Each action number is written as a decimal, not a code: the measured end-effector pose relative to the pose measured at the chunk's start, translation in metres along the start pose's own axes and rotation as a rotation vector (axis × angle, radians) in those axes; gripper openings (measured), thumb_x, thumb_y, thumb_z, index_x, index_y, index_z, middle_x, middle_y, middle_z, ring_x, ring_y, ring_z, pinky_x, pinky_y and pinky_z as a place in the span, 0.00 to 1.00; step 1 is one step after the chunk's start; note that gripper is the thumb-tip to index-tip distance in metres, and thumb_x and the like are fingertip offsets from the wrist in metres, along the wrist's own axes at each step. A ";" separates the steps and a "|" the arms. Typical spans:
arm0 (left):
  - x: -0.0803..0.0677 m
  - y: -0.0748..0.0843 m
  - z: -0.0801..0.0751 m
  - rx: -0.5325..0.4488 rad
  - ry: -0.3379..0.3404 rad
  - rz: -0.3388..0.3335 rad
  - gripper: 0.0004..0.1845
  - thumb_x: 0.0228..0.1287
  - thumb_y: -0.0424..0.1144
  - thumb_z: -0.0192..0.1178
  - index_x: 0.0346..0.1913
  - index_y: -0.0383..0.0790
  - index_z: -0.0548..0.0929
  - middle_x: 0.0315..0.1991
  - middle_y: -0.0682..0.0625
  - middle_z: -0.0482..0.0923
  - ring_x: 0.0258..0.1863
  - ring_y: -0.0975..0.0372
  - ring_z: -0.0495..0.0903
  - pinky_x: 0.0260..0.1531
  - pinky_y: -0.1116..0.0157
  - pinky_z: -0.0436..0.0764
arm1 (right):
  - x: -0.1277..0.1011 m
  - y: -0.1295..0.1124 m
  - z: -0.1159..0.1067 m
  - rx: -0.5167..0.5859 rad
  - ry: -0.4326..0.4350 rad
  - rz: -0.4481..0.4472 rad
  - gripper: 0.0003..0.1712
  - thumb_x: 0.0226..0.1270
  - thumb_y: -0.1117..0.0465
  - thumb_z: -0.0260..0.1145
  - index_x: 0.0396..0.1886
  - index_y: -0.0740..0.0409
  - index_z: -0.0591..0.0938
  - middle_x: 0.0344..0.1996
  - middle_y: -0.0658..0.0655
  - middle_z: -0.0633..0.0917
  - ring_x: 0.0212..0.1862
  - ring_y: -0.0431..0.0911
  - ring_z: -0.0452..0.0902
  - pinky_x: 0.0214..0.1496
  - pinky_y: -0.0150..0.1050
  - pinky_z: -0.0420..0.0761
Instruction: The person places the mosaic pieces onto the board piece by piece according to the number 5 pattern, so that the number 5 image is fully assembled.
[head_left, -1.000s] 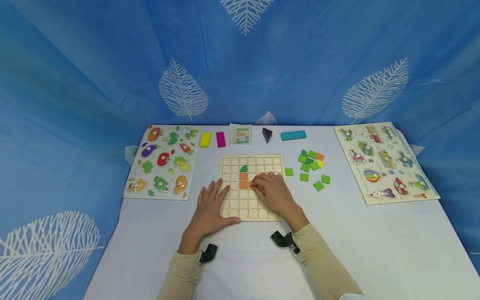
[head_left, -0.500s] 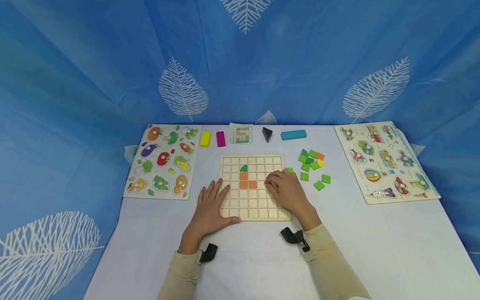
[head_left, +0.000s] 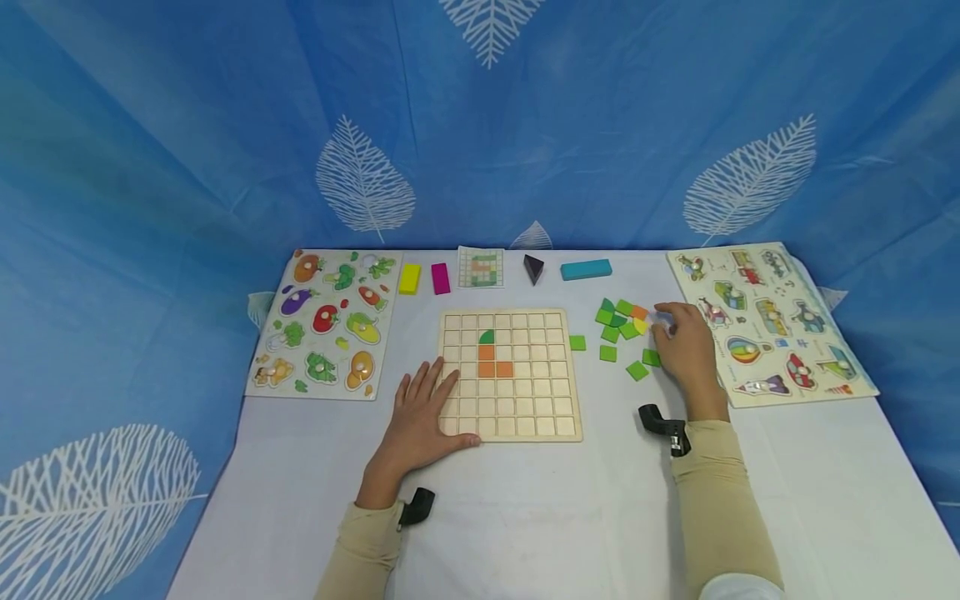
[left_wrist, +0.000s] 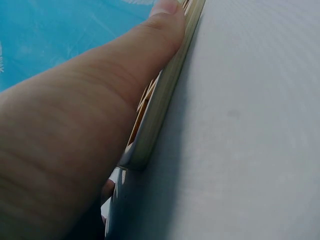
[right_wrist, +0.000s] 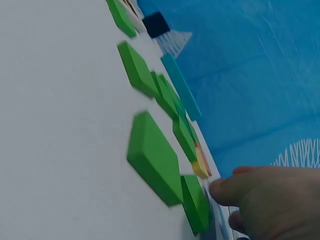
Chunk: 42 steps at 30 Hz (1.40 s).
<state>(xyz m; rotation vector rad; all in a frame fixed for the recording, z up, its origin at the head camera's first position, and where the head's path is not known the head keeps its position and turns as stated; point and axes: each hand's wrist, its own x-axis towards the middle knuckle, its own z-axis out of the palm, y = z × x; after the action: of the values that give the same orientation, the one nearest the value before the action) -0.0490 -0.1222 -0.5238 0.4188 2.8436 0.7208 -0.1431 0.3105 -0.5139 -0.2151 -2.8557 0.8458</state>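
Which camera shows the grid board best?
The head view: it shows nearly the whole grid board, the left hand covering a corner. Left wrist shows its side and some cells; right wrist, at most a sliver.

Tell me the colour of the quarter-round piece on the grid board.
The quarter-round piece is dark green; the head view shows it best.

Near your right hand (head_left: 686, 350) you have green tiles (head_left: 637, 371) and an orange tile (head_left: 639, 312); by your left hand (head_left: 422, 417), a pale grid-patterned board (head_left: 525, 407).
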 end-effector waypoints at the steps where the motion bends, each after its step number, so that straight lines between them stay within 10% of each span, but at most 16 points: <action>1: 0.000 0.000 0.000 0.002 0.000 0.000 0.61 0.47 0.72 0.70 0.81 0.47 0.60 0.84 0.45 0.44 0.84 0.47 0.41 0.80 0.41 0.41 | 0.002 0.002 -0.001 0.000 -0.017 0.011 0.22 0.73 0.64 0.61 0.65 0.63 0.77 0.65 0.70 0.74 0.50 0.61 0.75 0.51 0.58 0.74; 21: 0.000 0.001 -0.001 0.001 -0.012 -0.013 0.61 0.47 0.73 0.70 0.81 0.48 0.59 0.85 0.46 0.44 0.84 0.47 0.41 0.80 0.41 0.40 | 0.016 -0.002 0.009 0.001 -0.100 0.024 0.25 0.75 0.56 0.64 0.68 0.60 0.77 0.65 0.67 0.78 0.45 0.59 0.75 0.45 0.51 0.73; 28: 0.000 0.001 -0.001 -0.005 -0.007 -0.008 0.61 0.47 0.72 0.70 0.81 0.48 0.59 0.85 0.46 0.44 0.84 0.47 0.41 0.80 0.41 0.40 | 0.019 -0.005 0.012 -0.004 -0.093 0.061 0.23 0.76 0.59 0.62 0.66 0.62 0.76 0.64 0.68 0.78 0.68 0.65 0.71 0.71 0.62 0.69; 42: 0.001 -0.001 0.001 0.007 -0.003 -0.012 0.61 0.46 0.74 0.69 0.81 0.48 0.60 0.85 0.47 0.44 0.84 0.48 0.41 0.81 0.42 0.40 | 0.006 -0.007 0.014 -0.009 -0.047 0.102 0.24 0.77 0.59 0.57 0.65 0.68 0.75 0.60 0.72 0.77 0.64 0.67 0.72 0.69 0.63 0.70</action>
<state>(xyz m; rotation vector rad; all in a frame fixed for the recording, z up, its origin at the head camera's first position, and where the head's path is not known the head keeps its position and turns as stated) -0.0494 -0.1222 -0.5253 0.4030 2.8441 0.7077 -0.1526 0.2981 -0.5213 -0.3487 -2.9139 0.8680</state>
